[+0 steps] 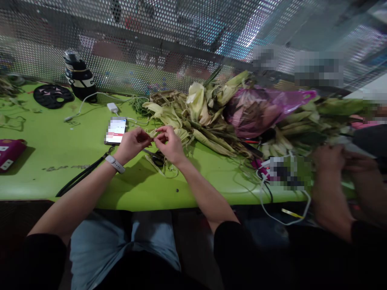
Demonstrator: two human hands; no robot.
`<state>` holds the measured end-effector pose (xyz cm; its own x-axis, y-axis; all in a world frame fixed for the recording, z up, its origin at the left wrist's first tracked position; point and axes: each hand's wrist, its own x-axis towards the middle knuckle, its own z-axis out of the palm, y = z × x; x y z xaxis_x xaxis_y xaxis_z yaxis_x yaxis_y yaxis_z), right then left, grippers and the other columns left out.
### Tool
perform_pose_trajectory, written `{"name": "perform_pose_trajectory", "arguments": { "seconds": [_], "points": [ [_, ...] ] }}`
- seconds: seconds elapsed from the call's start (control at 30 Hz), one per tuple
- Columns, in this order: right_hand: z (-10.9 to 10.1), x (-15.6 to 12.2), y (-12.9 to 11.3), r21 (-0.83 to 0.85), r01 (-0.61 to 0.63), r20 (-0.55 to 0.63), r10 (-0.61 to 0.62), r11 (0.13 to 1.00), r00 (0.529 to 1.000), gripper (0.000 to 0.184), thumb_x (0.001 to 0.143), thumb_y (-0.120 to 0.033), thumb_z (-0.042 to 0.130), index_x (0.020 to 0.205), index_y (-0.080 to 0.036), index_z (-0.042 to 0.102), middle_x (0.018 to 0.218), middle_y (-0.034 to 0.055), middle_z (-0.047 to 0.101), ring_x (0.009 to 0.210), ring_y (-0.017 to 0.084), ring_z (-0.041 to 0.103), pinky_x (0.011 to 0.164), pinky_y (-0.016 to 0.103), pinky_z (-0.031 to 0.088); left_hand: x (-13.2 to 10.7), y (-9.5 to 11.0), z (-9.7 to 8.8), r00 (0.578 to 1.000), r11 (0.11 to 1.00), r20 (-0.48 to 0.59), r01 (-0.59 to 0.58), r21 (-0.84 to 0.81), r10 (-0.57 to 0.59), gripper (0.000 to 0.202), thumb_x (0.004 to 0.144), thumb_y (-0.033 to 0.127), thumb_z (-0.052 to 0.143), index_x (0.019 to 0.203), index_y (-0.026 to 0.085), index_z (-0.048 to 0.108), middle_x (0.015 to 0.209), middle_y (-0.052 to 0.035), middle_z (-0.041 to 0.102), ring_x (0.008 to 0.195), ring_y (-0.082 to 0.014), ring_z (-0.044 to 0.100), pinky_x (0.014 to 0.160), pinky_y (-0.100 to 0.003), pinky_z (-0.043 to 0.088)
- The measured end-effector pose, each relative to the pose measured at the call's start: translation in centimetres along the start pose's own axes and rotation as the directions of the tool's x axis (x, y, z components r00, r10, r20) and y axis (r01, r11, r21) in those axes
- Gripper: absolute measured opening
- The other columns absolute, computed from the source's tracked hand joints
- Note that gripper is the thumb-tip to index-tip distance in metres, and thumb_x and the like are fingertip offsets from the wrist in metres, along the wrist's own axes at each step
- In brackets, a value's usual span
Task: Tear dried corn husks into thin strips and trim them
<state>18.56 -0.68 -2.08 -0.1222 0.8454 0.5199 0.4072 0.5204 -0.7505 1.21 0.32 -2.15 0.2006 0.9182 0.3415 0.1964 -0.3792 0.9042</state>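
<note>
My left hand [134,141] and my right hand [169,144] meet above the green table, thumbs and fingertips pinched close together. Between them is a small thin piece, seemingly of corn husk; the fingers hide most of it. Just behind and to the right lies a big heap of dried corn husks [173,114]. Thin husk strips and a dark object, perhaps scissors [157,158], lie under my right hand. Beside my left hand a phone [115,131] with a lit screen rests on the table, its black wrist strap [86,173] trailing toward the front edge.
A dark bottle [80,78], a black palette-shaped piece [53,96] and a white charger [112,107] with cable stand at back left. A magenta box [11,155] is far left. A pink plastic bag [249,112] sits among the husks. Another person's hands [329,157] work at right.
</note>
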Motion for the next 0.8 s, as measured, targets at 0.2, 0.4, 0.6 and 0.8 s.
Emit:
{"name": "perform_pose_trajectory", "arguments": {
  "seconds": [0.2,0.4,0.6,0.8],
  "points": [
    [-0.1,-0.1,-0.3,0.029,0.062,0.016,-0.062,0.998,0.998,0.035,0.08,-0.025,0.062,0.112,-0.021,0.05,0.084,0.0014,0.069,0.073,0.014,0.065,0.075,0.032,0.055,-0.1,0.4,-0.2,0.997,0.986,-0.015,-0.069,0.152,0.072,0.017,0.074,0.032,0.073,0.074,0.019,0.062,0.07,-0.0035,0.067,0.061,-0.0122,0.058,0.058,-0.026,0.046],
    [0.0,0.0,0.4,0.086,0.018,0.018,-0.02,0.996,1.0,0.037,0.082,-0.03,0.064,0.114,-0.021,0.047,0.086,0.0021,0.069,0.076,0.015,0.066,0.076,0.032,0.056,0.0,0.1,-0.3,0.995,0.98,-0.017,-0.093,0.176,0.098,0.02,0.075,0.034,0.073,0.074,0.018,0.061,0.068,-0.0036,0.066,0.06,-0.0123,0.058,0.057,-0.025,0.044],
    [0.2,0.0,0.5,0.166,0.029,-0.014,-0.026,0.986,1.0,0.04,0.081,-0.026,0.063,0.115,-0.023,0.043,0.089,0.002,0.064,0.077,0.014,0.062,0.075,0.032,0.055,0.2,-1.3,-0.1,0.976,0.958,0.027,-0.215,0.188,0.214,0.021,0.077,0.034,0.071,0.076,0.016,0.06,0.066,-0.003,0.067,0.057,-0.0116,0.06,0.054,-0.023,0.046],
    [0.6,0.0,1.2,0.245,0.011,-0.028,-0.004,0.969,1.0,0.038,0.078,-0.02,0.06,0.112,-0.024,0.043,0.092,0.0016,0.056,0.075,0.012,0.059,0.071,0.029,0.053,0.2,-1.4,-0.1,0.964,0.939,0.054,-0.266,0.218,0.26,0.019,0.078,0.033,0.07,0.077,0.015,0.061,0.067,-0.0038,0.068,0.058,-0.0111,0.061,0.055,-0.022,0.047]
  ]
}}
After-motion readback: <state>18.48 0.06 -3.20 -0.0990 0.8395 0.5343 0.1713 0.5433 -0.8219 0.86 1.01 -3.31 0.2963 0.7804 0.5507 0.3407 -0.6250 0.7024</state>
